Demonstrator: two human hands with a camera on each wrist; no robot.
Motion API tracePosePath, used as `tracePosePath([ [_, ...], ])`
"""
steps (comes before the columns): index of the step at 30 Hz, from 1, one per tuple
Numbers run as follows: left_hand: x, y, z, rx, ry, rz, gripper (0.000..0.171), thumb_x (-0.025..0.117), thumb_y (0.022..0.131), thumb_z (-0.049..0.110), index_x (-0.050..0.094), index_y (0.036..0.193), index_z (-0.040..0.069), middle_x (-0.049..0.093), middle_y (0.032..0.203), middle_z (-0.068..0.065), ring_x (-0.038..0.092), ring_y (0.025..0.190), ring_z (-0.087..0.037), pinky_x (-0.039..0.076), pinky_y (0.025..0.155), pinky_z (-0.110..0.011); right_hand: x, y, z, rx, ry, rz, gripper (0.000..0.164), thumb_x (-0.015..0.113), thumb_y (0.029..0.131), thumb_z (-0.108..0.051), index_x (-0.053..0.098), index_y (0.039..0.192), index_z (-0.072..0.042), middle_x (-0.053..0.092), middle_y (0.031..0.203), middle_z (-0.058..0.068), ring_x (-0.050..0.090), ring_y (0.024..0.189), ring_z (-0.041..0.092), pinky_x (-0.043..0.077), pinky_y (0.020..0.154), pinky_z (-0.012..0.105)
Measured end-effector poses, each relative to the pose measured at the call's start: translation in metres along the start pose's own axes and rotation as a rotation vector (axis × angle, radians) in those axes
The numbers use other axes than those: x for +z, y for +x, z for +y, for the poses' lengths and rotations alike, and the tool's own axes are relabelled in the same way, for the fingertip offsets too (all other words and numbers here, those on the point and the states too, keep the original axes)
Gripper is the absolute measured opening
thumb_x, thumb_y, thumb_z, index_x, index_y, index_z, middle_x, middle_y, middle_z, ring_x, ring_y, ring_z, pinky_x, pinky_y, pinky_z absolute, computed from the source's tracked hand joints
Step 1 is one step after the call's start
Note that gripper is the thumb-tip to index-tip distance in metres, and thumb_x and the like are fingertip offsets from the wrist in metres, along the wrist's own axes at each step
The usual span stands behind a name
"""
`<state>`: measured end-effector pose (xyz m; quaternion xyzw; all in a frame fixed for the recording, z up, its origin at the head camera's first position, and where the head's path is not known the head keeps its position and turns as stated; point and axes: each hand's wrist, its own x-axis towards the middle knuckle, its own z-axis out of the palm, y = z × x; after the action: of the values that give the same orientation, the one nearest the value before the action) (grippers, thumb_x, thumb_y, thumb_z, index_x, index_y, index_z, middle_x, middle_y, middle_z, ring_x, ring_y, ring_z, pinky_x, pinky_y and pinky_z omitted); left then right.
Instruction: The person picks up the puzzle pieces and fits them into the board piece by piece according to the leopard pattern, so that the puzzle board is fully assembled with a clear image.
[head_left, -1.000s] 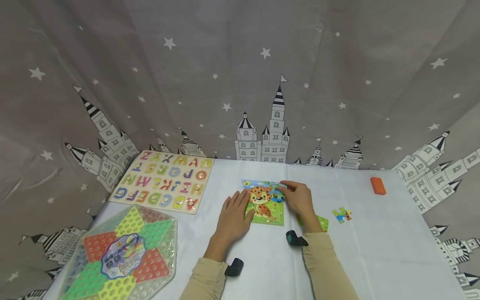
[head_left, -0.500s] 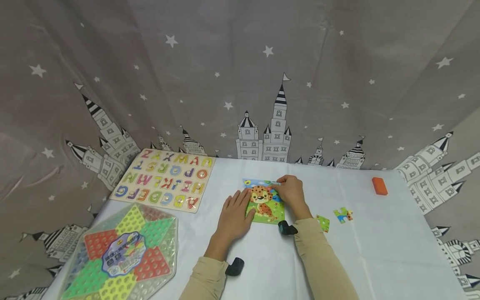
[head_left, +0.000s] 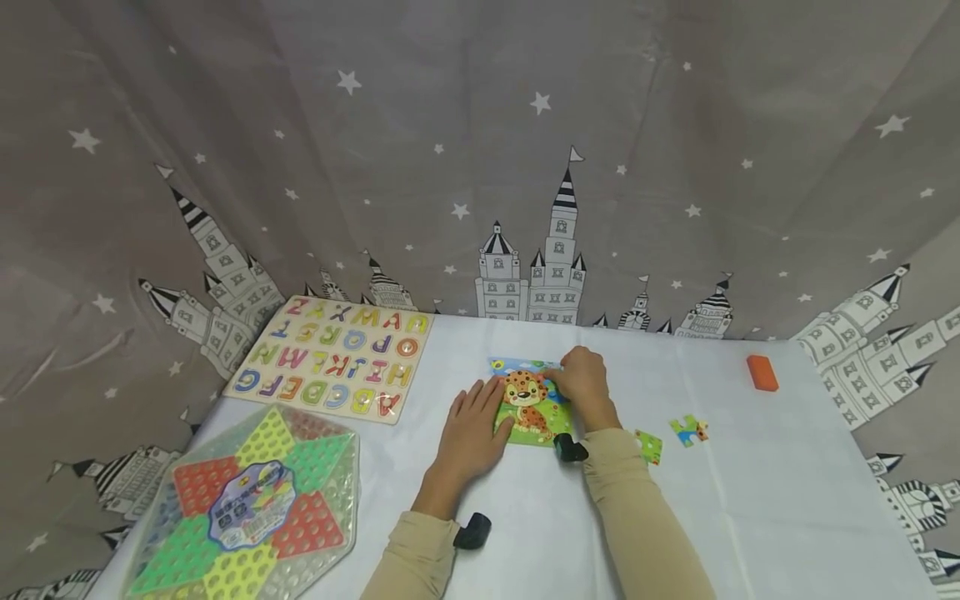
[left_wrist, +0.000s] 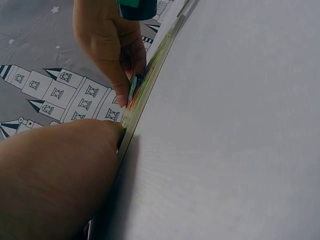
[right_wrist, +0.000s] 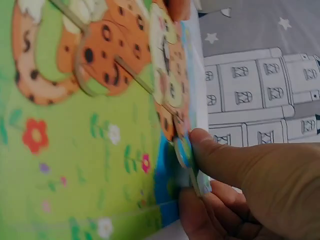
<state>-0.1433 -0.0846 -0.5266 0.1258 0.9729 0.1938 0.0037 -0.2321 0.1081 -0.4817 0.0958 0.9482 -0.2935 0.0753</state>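
Two hands on the leopard jigsaw (head_left: 531,405) mid-desk (head_left: 750,500): right hand (head_left: 583,379) pinching a puzzle piece (right_wrist: 184,145) at its far edge, left hand (head_left: 472,429) flat, fingers spread, steadying it. Two loose pieces (head_left: 671,437) lie right; alphabet board (head_left: 337,362) and checkers board (head_left: 247,508) lie left.

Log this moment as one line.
left hand steadies leopard puzzle | right hand pinches puzzle piece at its edge

Alphabet letters A–Z legible on letter board (head_left: 335,356).
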Motion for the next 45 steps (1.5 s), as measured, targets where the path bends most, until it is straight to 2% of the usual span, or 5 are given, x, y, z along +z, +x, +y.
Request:
tracePosePath([
  [16, -0.001, 0.002, -0.001, -0.003, 0.004, -0.007, 0.065, 0.046, 0.105, 0.045, 0.032, 0.161, 0.015, 0.031, 0.169, -0.003, 0.026, 0.157, -0.03, 0.02, 0.129, -0.051, 0.004, 0.006, 0.014, -0.027, 0.064, 0.053, 0.044, 0.088, 0.079, -0.043, 0.07, 0.089, -0.004, 0.071, 0.095, 0.012, 0.064, 0.089, 0.027, 0.057, 0.08, 0.041],
  [25, -0.001, 0.003, 0.004, 0.01, -0.015, 0.001, 0.064, 0.047, 0.105, 0.043, 0.033, 0.161, 0.013, 0.031, 0.168, -0.005, 0.025, 0.157, -0.031, 0.019, 0.129, -0.052, -0.004, -0.006, 0.033, -0.071, 0.182, 0.06, 0.025, 0.077, 0.091, -0.029, 0.071, 0.096, -0.006, 0.07, 0.087, 0.008, 0.062, 0.08, 0.021, 0.05, 0.071, 0.031],
  [31, 0.0, -0.001, 0.002, -0.009, -0.014, -0.005, 0.064, 0.048, 0.105, 0.042, 0.035, 0.16, 0.012, 0.032, 0.168, -0.006, 0.026, 0.157, -0.032, 0.019, 0.129, -0.053, -0.034, -0.029, 0.085, -0.063, 0.187, 0.103, 0.029, 0.067, 0.098, -0.033, 0.072, 0.109, -0.006, 0.071, 0.099, 0.011, 0.063, 0.089, 0.022, 0.048, 0.076, 0.03],
  [38, -0.002, 0.002, 0.0, -0.014, -0.006, -0.006, 0.064, 0.047, 0.105, 0.042, 0.034, 0.16, 0.012, 0.031, 0.168, -0.006, 0.025, 0.157, -0.032, 0.018, 0.129, -0.052, -0.077, -0.06, 0.165, 0.074, 0.121, 0.163, 0.042, 0.065, 0.099, -0.035, 0.065, 0.123, 0.0, 0.067, 0.11, 0.019, 0.06, 0.099, 0.03, 0.047, 0.08, 0.038],
  [45, 0.0, 0.006, 0.001, -0.022, -0.016, -0.026, 0.065, 0.048, 0.105, 0.043, 0.032, 0.161, 0.014, 0.029, 0.169, -0.005, 0.024, 0.157, -0.031, 0.017, 0.13, -0.053, -0.088, -0.078, 0.19, 0.11, 0.02, 0.108, 0.081, 0.079, 0.086, -0.041, 0.049, 0.139, 0.013, 0.054, 0.129, 0.034, 0.051, 0.119, 0.047, 0.046, 0.103, 0.061],
])
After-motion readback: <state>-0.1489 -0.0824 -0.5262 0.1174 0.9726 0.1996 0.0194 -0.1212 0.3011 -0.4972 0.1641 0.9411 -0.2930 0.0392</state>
